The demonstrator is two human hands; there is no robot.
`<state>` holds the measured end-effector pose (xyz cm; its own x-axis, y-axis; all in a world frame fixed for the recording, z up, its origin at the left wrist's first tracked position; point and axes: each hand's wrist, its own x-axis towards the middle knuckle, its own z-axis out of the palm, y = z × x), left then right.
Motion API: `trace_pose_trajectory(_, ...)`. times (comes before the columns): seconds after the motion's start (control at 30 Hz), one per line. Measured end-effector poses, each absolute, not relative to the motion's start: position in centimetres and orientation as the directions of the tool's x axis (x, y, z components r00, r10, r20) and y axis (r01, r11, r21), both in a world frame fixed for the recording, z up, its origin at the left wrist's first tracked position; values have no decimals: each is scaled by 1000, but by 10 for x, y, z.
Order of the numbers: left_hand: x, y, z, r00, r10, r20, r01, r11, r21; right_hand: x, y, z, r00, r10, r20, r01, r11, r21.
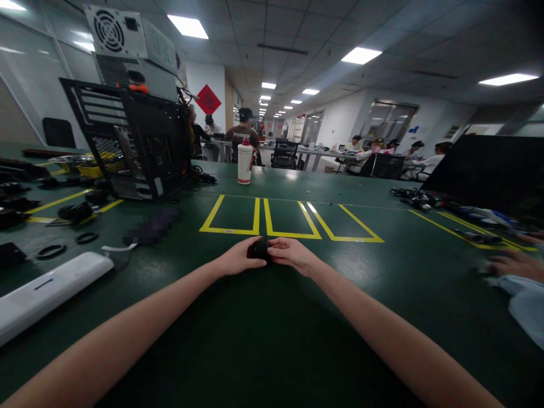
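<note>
Both my hands meet over the green tabletop (272,317), just in front of the yellow-taped rectangles. A small black rounded part (260,250) sits between them; its exact kind is too dark to make out. My left hand (238,256) curves round its left side, thumb below and fingers above. On its right side, my right hand (292,254) pinches it with the fingertips. The fingers cover much of the part.
A black computer case (140,141) with power supplies (131,39) on top stands left. A white bottle (244,163) stands ahead. Black rings (51,251) and a white power strip (55,289) lie left. Another person's hand (516,263) is near cables at right.
</note>
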<state>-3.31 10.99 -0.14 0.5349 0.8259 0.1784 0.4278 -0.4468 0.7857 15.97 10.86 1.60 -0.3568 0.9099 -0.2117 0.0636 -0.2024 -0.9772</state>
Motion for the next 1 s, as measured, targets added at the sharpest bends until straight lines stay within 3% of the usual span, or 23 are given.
trace_pose_trajectory(0.2,-28,100,-1,479,831,281,482,-517,707,158,92,14,-321,934,-158,-24,-175,-984)
trace_pose_trajectory(0.5,-32,49,9,563,724,398,522,-685,508,151,39,9,-261,965,-7,-170,-53,-984)
trace_pose_trajectory(0.63,-35,40,10,570,687,451,512,-726,458,145,35,1,-237,964,122,-148,88,-985)
trace_pose_trajectory(1.0,-34,43,6,520,684,512,553,-726,409,142,36,-2,-249,922,297,61,321,-945)
